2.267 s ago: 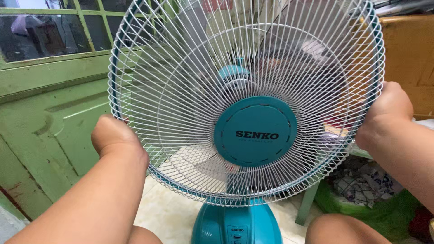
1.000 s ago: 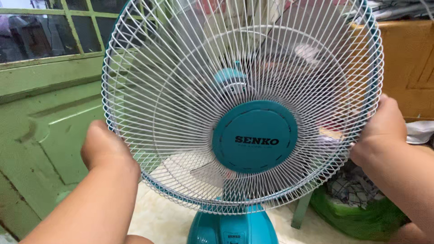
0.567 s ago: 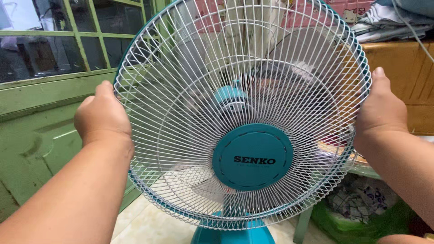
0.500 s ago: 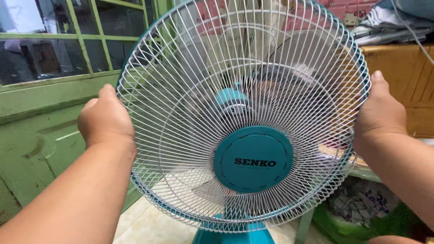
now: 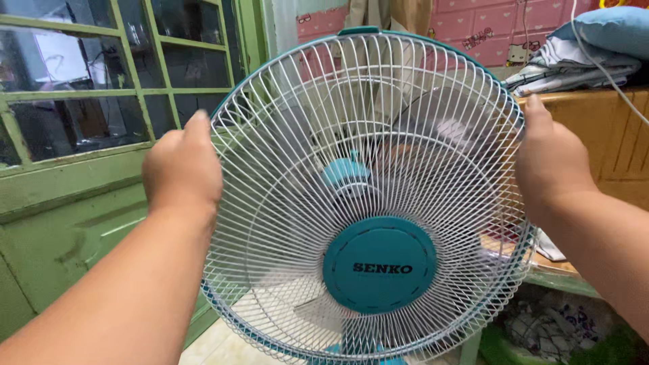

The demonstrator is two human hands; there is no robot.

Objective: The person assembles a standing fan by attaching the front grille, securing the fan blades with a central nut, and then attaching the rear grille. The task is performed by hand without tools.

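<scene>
One round white wire fan guard w/ a teal rim (image 5: 433, 135) fills the middle of the view, tilted back a bit, w/ one round teal plastic centre cap (image 5: 378, 265) low on its front; behind the wires sits one teal motor hub (image 5: 346, 173) and pale translucent blades, count not clear. Two hands on it, one per side. Left hand (image 5: 181, 167) is pressed against the guard's left edge, about mid-height: knuckles toward the camera, fingers curled round the rim, tips hidden behind the wires, so gripping the rim as far as can be seen. Right hand (image 5: 549, 162) is on the guard's right edge at about the same height, thumb pointing up along the rim, other fingers wrapped behind and out of sight; it too looks clamped on the rim. Both forearms come in from the bottom corners. Behind, left: one green wooden door w/ glass panes (image 5: 81, 135). Behind, right: one wooden cabinet (image 5: 618, 142) w/ a light blue pillow (image 5: 608, 30) and folded cloth on its top edge, and a white cord (image 5: 608, 67) hanging across. Bottom right corner: one green basket (image 5: 487, 346) holding patterned cloth, contents otherwise hard to make out. Pink patterned wall panel (image 5: 500, 27) at the top.
</scene>
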